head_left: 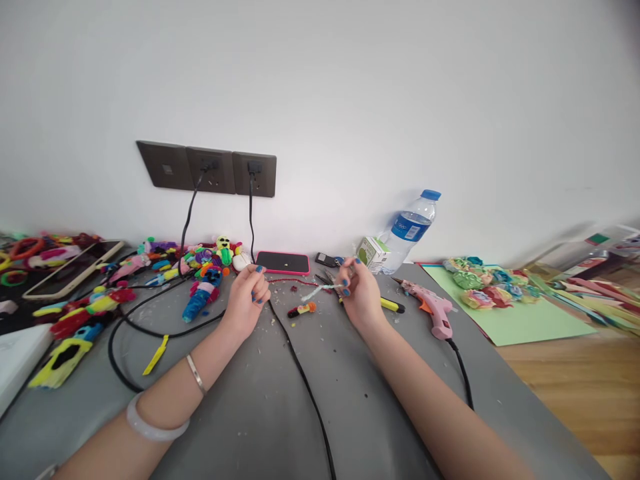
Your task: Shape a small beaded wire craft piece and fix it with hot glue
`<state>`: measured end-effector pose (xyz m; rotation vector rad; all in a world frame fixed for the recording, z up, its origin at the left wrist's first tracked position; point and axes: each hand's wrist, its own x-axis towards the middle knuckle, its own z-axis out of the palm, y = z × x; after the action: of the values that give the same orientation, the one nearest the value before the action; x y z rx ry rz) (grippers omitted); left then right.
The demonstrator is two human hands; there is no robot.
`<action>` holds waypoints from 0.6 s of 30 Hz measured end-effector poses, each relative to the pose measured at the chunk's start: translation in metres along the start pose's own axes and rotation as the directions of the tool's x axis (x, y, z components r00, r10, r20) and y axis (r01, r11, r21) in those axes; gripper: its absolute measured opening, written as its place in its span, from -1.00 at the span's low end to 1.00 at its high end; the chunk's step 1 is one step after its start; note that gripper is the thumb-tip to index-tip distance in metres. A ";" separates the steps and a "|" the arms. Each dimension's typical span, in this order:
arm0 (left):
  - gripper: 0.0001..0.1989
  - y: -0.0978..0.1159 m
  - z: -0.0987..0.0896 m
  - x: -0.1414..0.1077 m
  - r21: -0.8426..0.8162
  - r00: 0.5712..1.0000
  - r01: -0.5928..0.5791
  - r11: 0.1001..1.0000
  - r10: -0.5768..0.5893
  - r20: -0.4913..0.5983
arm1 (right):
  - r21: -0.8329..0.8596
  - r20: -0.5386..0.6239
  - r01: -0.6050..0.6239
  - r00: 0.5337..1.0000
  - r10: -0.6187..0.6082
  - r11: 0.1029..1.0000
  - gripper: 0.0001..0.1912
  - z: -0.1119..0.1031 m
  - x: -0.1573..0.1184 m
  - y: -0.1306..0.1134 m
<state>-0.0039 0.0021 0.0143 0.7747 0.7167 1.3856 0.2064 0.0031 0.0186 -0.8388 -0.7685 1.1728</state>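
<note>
My left hand (249, 297) is closed, fingers curled together, at one end of a thin red string (290, 282). My right hand (358, 288) is closed in a pinch on a pale, whitish-green twisted strand (316, 292), which hangs towards the middle. The red string runs across between the two hands and seems to meet the pale strand. Below them lies a small figure (301, 309) in orange, yellow and black. Pliers (326, 279) lie partly hidden behind my right hand, and a yellow-and-black tool (392, 305) shows beside my right wrist.
A pink glue gun (434, 311), water bottle (411, 230) and small box (371, 253) stand or lie right. A phone (283, 263) lies behind. Fuzzy figures (201, 293) and looping black cables (300, 373) are left and centre. Green paper (530, 321) holds crumpled flowers.
</note>
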 end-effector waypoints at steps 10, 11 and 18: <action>-0.78 -0.011 -0.011 0.004 0.455 0.956 -0.232 0.860 0.288 -0.057 | 0.162 -0.221 0.084 0.974 -0.046 0.983 -0.79 -0.033 0.023 -0.022; -0.78 -0.012 -0.012 0.004 0.508 0.950 -0.261 0.821 0.311 -0.016 | 0.169 -0.217 0.080 0.975 -0.042 0.982 -0.79 -0.032 0.023 -0.021; -0.81 -0.015 -0.020 0.007 0.612 0.918 -0.332 0.718 0.394 0.035 | 0.126 -0.168 0.053 0.985 -0.031 0.991 -0.80 -0.022 0.018 -0.017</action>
<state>-0.0112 0.0098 -0.0094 1.4310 1.1671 1.5660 0.2372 0.0141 0.0241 -0.7968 -0.5646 1.0883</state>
